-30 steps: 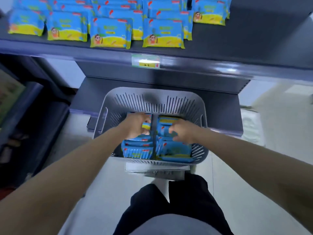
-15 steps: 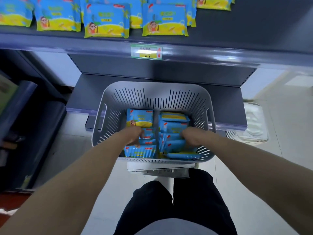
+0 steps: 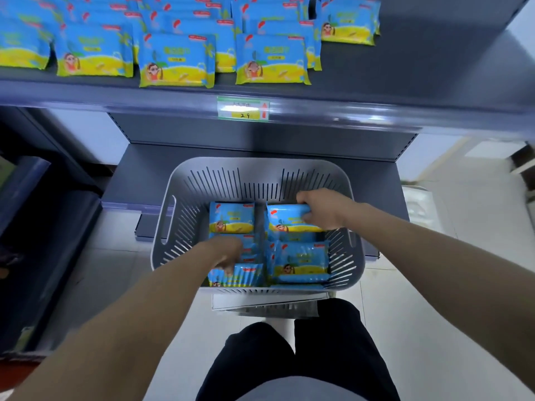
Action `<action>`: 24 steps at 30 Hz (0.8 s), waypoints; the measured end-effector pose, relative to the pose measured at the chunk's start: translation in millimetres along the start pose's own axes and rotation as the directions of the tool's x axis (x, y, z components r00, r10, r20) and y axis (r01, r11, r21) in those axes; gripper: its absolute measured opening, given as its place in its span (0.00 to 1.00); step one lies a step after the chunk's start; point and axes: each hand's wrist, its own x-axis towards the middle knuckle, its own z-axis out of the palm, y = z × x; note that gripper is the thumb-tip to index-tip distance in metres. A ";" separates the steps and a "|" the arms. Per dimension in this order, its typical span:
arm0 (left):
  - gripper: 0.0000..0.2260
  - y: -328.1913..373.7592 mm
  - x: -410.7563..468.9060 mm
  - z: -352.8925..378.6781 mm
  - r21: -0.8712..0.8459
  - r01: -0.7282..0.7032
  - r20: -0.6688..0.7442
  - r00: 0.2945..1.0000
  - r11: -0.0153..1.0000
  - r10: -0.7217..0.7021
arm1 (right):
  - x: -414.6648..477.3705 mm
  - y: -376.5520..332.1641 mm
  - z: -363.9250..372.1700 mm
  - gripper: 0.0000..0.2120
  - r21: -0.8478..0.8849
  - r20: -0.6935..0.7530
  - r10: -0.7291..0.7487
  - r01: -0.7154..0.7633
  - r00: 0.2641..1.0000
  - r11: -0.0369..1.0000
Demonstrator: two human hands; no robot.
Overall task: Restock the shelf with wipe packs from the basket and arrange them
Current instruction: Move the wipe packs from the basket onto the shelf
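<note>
Shelf packs (image 3: 176, 60): blue-and-yellow wipe packs lying flat in overlapping rows on the shelf (image 3: 434, 70), spread from 10 to 1 o'clock of the view.
Lower shelf (image 3: 139, 175): dark grey, at 12 o'clock behind the basket.
Left hand (image 3: 228, 254): inside the basket at its 7 o'clock, palm down over the left column of packs. The fingers are bent onto the top edge of the near left pack. It is blurred, so I cannot tell whether it is grasping the pack or only touching it.
Near left pack (image 3: 241, 277): standing on edge by the basket's near wall, at 6 o'clock of the left hand.
Far left pack (image 3: 231, 217): face up at 12 o'clock of the left hand, touched by neither hand.
Basket (image 3: 254, 164): grey with slotted walls, mid-view below the shelf edge, holding two columns of packs side by side.
Price tag (image 3: 243, 108): on the shelf's front edge, at 12 o'clock of the basket.
Near right pack (image 3: 301, 261): face up and tilted at the basket's 5 o'clock, no hand on it.
Far right pack (image 3: 285, 218): at the basket's 2 o'clock, its far edge raised.
Right hand (image 3: 321, 211): clenched on the far right pack, fingers curled over its far edge, thumb on its face.
Legs (image 3: 289, 357): in dark cloth, at 6 o'clock of the basket.
</note>
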 end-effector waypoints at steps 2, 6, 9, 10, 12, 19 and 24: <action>0.06 -6.4 -6.6 -11.0 -0.101 -0.022 -0.097 0.995 0.995 0.013 | -5.2 -2.9 -18.9 0.05 0.006 -0.056 -0.014 0.014 0.998 1.000; 0.16 -6.2 -31.0 -68.4 -0.187 -0.094 -0.322 0.946 0.978 0.029 | -25.4 -3.2 -74.3 0.09 0.076 -0.238 -0.042 0.061 0.970 0.995; 0.17 10.2 -59.0 -124.4 -0.102 -0.132 -0.457 0.886 0.986 0.071 | -43.6 6.0 -120.4 0.11 0.111 -0.419 -0.065 0.122 0.906 0.986; 0.15 15.0 -68.9 -143.2 -0.070 -0.151 -0.494 0.864 0.986 0.097 | -49.3 12.7 -137.1 0.11 0.142 -0.486 -0.052 0.138 0.872 0.980; 0.07 22.6 -90.5 -176.3 -0.104 -0.242 -0.548 0.824 0.965 0.148 | -55.1 30.7 -168.0 0.11 0.252 -0.614 0.028 0.162 0.789 0.954; 0.06 61.3 -138.7 -273.0 -0.077 -0.405 -0.738 0.638 0.911 0.221 | -21.8 112.7 -240.1 0.19 0.198 -0.587 0.162 -0.054 0.793 0.979; 0.10 81.1 -118.8 -319.2 -0.149 -0.445 -0.818 0.557 0.883 0.143 | 10.2 143.9 -255.1 0.18 0.145 -0.547 0.099 -0.023 0.831 0.989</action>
